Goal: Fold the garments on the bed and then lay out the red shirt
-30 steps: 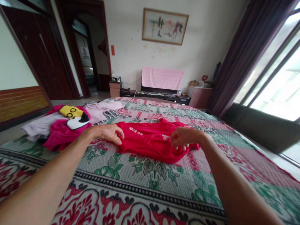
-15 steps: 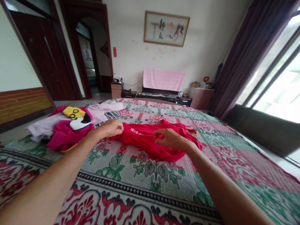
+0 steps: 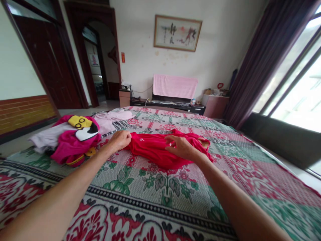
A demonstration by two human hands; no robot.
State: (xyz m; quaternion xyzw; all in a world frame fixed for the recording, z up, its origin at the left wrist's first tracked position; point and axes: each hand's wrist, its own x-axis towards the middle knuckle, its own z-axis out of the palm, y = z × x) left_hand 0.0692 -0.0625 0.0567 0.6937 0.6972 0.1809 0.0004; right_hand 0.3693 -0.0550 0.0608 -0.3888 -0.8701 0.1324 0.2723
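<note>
Both hands are working on 1 red shirt (image 3: 155,149) lying on the floral bedspread (image 3: 155,190), roughly mid-bed.

Left hand (image 3: 120,139): fingers are curling shut around the shirt's left edge, bunching the fabric under the fingertips. Small white print on the shirt is showing just right of those fingers.

Right hand (image 3: 181,146): palm is facing down on the shirt's middle, fingers (image 3: 172,144) are bending slightly and pressing on the cloth with the tips pointing left toward the left hand. Can't tell whether it's pinching a fold or only pressing; the underside of the fingers is hidden.

The shirt is spanning the gap between the 2 sets of fingers and is running on past the right hand to the right, where a rumpled end is sticking up a little. Its near edge is sitting just below the right fingertips, flat on the bedspread.

Left of the left fingers, apart from the shirt: a pile of clothes (image 3: 67,140), magenta piece on top with a yellow, black and white cartoon patch, pale lilac garments under and behind it.

Far beyond both hands, past the bed's end: a low dark cabinet with a pink towel (image 3: 175,86) draped over something on it, and a framed picture (image 3: 177,32) on the wall above. Dark curtain (image 3: 260,57) and window are off to the right of the right hand.
</note>
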